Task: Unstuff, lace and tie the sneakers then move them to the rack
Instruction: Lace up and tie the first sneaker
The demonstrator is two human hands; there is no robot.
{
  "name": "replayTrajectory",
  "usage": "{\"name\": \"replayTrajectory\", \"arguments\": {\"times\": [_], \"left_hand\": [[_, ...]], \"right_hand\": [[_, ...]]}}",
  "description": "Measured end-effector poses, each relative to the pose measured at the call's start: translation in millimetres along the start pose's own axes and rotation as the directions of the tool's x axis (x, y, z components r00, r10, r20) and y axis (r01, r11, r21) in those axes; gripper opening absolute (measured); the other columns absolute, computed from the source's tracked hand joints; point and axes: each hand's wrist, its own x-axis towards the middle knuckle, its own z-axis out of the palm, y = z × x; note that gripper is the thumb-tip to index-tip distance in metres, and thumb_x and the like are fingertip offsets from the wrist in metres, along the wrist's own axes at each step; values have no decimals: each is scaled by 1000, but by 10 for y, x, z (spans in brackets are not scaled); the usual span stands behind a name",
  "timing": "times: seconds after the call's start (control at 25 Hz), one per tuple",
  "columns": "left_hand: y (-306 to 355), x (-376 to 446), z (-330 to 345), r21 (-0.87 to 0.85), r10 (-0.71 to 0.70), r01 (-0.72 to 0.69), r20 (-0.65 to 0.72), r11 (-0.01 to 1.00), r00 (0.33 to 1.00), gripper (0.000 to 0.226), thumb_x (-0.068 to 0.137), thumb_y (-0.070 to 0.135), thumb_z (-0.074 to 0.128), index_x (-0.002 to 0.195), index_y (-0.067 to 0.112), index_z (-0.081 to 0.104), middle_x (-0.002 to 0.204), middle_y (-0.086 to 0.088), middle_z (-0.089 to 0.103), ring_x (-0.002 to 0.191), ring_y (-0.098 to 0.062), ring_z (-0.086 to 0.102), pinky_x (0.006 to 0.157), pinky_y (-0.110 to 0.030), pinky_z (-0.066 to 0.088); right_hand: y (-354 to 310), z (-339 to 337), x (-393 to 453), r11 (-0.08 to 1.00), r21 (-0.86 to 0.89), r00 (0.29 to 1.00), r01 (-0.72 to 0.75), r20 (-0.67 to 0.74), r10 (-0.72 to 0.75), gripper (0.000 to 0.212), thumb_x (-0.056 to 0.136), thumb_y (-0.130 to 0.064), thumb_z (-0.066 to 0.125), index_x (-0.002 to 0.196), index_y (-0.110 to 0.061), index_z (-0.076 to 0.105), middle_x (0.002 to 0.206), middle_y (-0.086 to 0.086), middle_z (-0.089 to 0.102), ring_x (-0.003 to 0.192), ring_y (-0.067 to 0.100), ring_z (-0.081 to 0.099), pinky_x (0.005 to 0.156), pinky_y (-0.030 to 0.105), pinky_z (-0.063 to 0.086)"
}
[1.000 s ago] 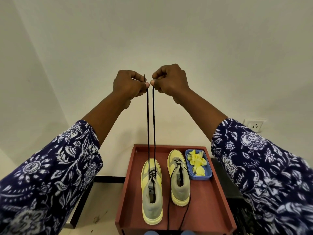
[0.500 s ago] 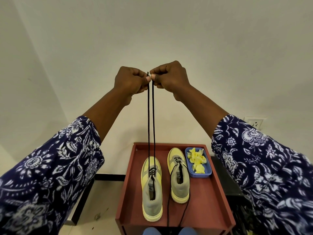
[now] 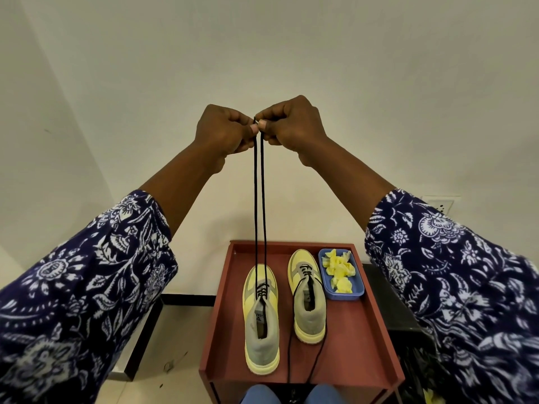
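Two yellow and grey sneakers stand side by side on a red tray table (image 3: 361, 354). The left sneaker (image 3: 261, 325) has a black lace (image 3: 260, 199) through its lower eyelets, and both lace ends rise straight up, taut. My left hand (image 3: 224, 132) pinches one end and my right hand (image 3: 288, 126) pinches the other, thumbs touching, high above the shoe. The right sneaker (image 3: 308, 298) is partly laced, and its loose black lace ends (image 3: 303, 357) trail toward the tray's front edge.
A blue tray (image 3: 354, 291) with crumpled yellow paper sits at the back right of the red table. A dark surface (image 3: 390, 301) lies to the right, a black frame (image 3: 145, 330) to the left. A wall socket (image 3: 443, 204) is on the right wall.
Both hands have come closer together and lifted a little, drawing the two lace ends up side by side. The sneakers have stayed in place.
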Motion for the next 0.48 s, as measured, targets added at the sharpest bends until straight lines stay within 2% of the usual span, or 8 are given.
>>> {"name": "replayTrajectory", "arguments": {"times": [0.16, 0.36, 0.48], "left_hand": [[-20, 17, 29, 14, 8, -8, -1, 1000, 1000, 7, 83, 7, 66, 89, 3, 67, 73, -6, 62, 65, -15, 62, 58, -15, 55], [-121, 57, 57, 98, 54, -56, 18, 994, 998, 8, 84, 10, 66, 88, 3, 67, 69, -6, 61, 67, -18, 61, 73, -28, 55], [-233, 63, 87, 154, 64, -69, 35, 986, 997, 6, 84, 10, 65, 86, 5, 67, 69, -5, 61, 69, -19, 61, 74, -31, 54]], "right_hand": [[28, -7, 7, 1000, 1, 1000, 0, 2, 0, 13, 83, -4, 63, 92, -5, 72, 78, 6, 67, 68, 16, 63, 77, 34, 59], [122, 36, 29, 1000, -1, 1000, -12, 6, 12, 12, 82, -4, 63, 89, -6, 73, 78, 11, 68, 68, 19, 63, 78, 39, 58], [235, 90, 23, 1000, -6, 999, -30, 16, 30, 11, 82, -4, 63, 88, -6, 72, 78, 11, 68, 68, 19, 63, 77, 39, 58]]}}
